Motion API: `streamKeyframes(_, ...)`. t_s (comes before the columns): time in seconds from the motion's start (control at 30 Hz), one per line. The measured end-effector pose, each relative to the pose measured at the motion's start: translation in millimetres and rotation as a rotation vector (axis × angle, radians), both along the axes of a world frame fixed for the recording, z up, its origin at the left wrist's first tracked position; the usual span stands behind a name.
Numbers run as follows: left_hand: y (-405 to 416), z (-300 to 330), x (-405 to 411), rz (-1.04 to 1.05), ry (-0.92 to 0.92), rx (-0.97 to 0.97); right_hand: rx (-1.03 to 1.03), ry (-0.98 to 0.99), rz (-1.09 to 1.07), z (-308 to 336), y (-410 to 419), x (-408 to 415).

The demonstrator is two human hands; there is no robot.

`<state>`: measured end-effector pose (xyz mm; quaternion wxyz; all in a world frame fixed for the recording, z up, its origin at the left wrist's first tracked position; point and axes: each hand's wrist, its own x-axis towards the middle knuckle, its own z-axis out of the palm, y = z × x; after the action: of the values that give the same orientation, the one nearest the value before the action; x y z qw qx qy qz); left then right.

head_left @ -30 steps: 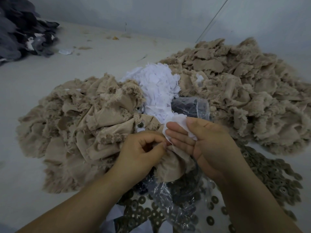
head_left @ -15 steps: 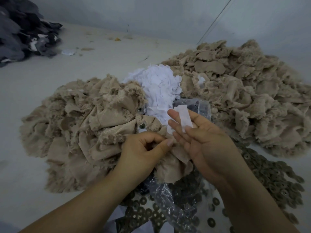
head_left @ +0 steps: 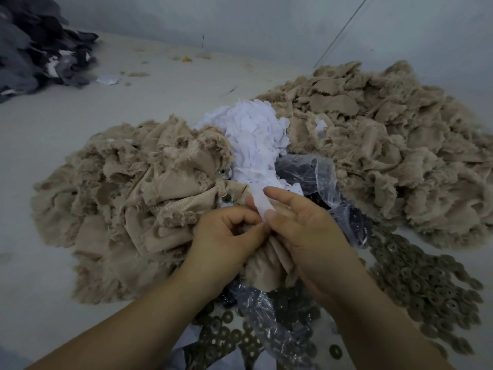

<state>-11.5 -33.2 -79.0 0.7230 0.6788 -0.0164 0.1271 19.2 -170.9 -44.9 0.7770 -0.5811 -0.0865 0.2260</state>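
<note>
White strip [head_left: 262, 206], thin, soft-edged and slightly translucent, stands nearly upright at the middle of the view, pinched between the thumb and fingers of the right hand [head_left: 306, 231]; its lower end meets the left hand [head_left: 226, 236], whose curled fingers and thumb grip a beige cloth piece [head_left: 266, 268], finely ribbed and gathered into folds under both hands; behind them rises a mound of white scraps [head_left: 256, 140], flat and irregular like torn paper; two heaps of frayed beige cloth flank it, the left heap [head_left: 128, 198] fuzzy-edged with small metal snaps, the right heap [head_left: 386, 156] made of smaller ragged patches; a crinkled clear plastic bag [head_left: 320, 177] lies just beside the right hand; dull brown ring-shaped discs [head_left: 426, 279] spread at lower right; everything rests on a pale grey worktop [head_left: 80, 116] flecked with lint; dark grey fabric [head_left: 32, 49] piles in the far left corner against a plain pale wall [head_left: 266, 20].
</note>
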Motion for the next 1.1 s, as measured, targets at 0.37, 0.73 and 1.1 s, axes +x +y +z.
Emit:
streamKeyframes(0.37,3,7,-1,-0.033,0.052,0.066,-0.492,-0.389,-0.289,4,-20,14)
streamKeyframes(0.73,3,10,-2,-0.064,0.103,-0.004,-0.805,-1.185,-0.022,4,-24,25)
streamKeyframes(1.1,5,6,-3,-0.036,0.052,0.063,-0.586,-0.954,-0.388,6,-25,18)
